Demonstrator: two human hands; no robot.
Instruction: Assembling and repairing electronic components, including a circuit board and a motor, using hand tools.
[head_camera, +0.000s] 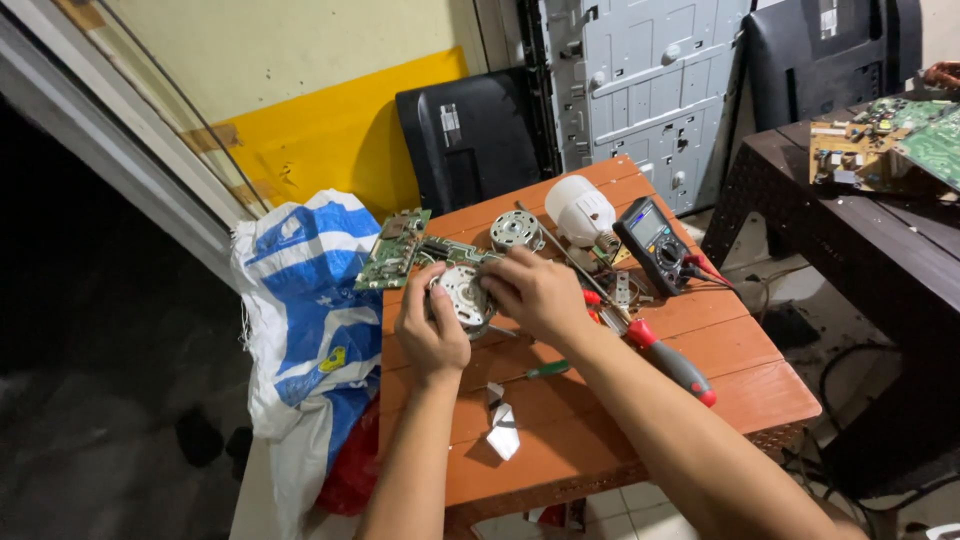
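motor (460, 296), round and silvery with slotted face; both hands grasping it: left hand (430, 330), right hand (535, 293).

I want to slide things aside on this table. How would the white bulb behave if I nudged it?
The white bulb lies on its side, rounded, so it would probably roll. It looks light and likely plastic, perhaps fragile. The multimeter beside it might stop it.

small orange slatted table (600, 420) sits over a pale tiled floor (640, 505), with a dark brown table (850, 230) off to the right and a cream and yellow wall (330, 130) behind. grey metal panels (640, 90) and black plastic back covers (470, 135) lean against it. a blue and white woven sack (300, 310) slumps at the left, where it's pretty dark.
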